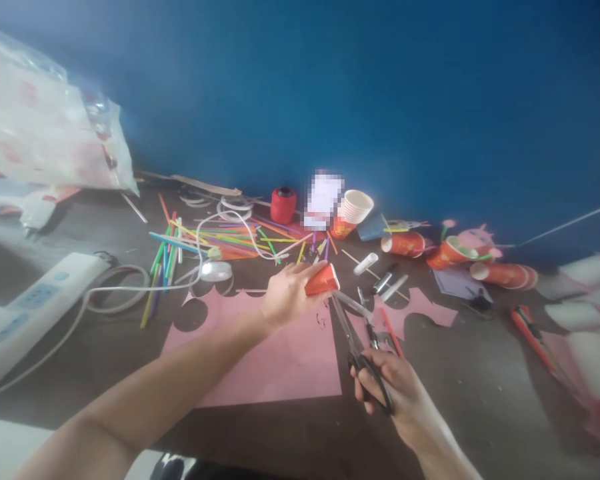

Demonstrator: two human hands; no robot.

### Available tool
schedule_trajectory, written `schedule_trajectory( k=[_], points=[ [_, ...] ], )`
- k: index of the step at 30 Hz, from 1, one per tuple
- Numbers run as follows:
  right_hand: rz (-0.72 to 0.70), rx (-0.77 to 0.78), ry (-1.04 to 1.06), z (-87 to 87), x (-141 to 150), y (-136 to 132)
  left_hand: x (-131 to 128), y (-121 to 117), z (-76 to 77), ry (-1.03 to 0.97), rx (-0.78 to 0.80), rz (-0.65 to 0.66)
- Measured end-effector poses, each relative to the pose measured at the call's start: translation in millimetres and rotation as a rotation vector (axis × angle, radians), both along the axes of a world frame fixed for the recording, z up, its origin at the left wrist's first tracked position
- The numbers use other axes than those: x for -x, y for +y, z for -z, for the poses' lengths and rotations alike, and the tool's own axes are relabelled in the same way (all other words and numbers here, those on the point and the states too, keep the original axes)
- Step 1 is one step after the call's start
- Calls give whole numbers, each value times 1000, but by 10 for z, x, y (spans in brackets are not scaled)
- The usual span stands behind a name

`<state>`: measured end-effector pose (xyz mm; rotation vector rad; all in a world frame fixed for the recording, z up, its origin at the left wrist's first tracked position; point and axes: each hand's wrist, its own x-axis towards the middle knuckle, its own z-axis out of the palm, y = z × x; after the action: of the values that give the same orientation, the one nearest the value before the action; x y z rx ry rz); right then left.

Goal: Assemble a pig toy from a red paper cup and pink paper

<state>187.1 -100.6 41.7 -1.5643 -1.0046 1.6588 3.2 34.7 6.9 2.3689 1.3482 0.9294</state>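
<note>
My left hand is wrapped round a red paper cup that lies sideways in its grip, the pale rim turned to the right. In my right hand is a pair of scissors with black handles, fingers through the loops. The blades are spread and reach up to the cup's rim; whether they touch it I cannot tell. Below both hands lies a pink paper sheet with rounded cut-outs along its far edge. A pink scrap and a black pen lie beside the scissors.
Coloured sticks are scattered at the back left, near a white cable and mouse. A power strip stands at left. Stacked cups, a red thread spool and decorated cups line the back. A utility knife lies right.
</note>
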Motion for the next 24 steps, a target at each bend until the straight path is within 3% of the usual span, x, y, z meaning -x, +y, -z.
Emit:
schedule_trajectory(
  k=[12, 24],
  points=[
    [50, 32, -125, -46, -1, 18, 17, -20, -65, 222, -136, 33],
    [108, 6, -24, 84, 56, -56, -4, -47, -101, 338, -148, 33]
  ],
)
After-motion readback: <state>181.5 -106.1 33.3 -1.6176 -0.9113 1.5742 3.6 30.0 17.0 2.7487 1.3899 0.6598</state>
